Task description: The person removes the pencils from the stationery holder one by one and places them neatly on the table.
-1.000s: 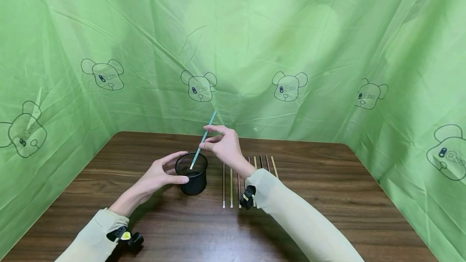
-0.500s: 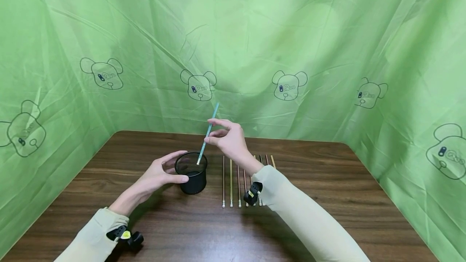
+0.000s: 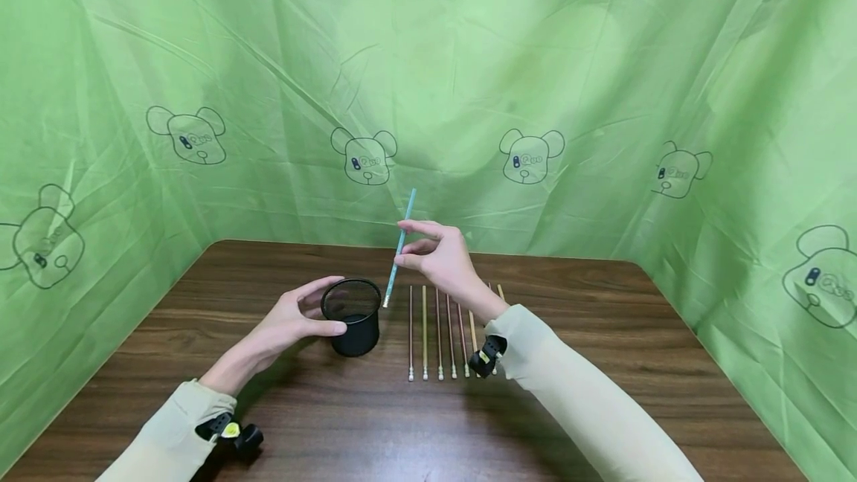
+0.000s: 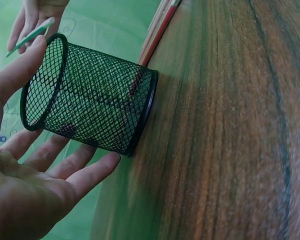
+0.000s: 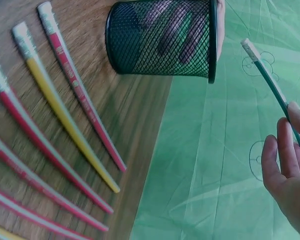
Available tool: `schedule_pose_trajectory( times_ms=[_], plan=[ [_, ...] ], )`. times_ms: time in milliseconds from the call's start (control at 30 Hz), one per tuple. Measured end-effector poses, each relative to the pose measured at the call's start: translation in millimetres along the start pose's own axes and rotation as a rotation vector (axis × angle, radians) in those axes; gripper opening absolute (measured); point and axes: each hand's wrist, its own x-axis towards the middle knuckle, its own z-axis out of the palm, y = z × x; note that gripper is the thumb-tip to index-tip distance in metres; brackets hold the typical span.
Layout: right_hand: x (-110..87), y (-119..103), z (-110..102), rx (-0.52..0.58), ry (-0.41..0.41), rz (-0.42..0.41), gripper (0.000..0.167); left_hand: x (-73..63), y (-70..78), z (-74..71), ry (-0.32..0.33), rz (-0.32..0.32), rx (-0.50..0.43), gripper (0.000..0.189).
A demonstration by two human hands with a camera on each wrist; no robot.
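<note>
A black mesh pencil cup [image 3: 357,335] stands upright on the table. My left hand [image 3: 288,318] holds it from the left, thumb at the near side of the rim and fingers round the far side. In the right wrist view those fingers show through the mesh of the cup [image 5: 162,42]. My right hand [image 3: 445,255] pinches a light blue pencil [image 3: 392,279] between thumb and fingers. The pencil is tilted, its white eraser end down, just right of the cup's rim and apart from it. Both wrists carry small black cameras.
Several pencils [image 3: 425,333], red, yellow and others, lie side by side right of the cup, eraser ends towards me. My right forearm covers part of the row. A green cloth [image 3: 469,95] with bear-head drawings hangs round the brown wooden table [image 3: 375,422].
My right hand has moved right and slightly up with the blue pencil. Its eraser end has come out of the cup's mouth to beside the rim. The left hand and cup stay put.
</note>
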Motion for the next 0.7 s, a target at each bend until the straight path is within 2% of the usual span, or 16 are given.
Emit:
schedule_pose_trajectory(
  times_ms=[200, 700],
  plan=[
    [-8.3, 7.0, -11.7, -0.029, -0.031, 0.021, 0.055, -1.1, -0.1, -0.5, 0.009, -0.02, 0.009, 0.085],
    [-35.6, 28.7, -55.9, -0.098, -0.058, 0.076, 0.056, 2.7, 1.1, 1.4, -0.004, -0.002, -0.001, 0.084]
  ],
)
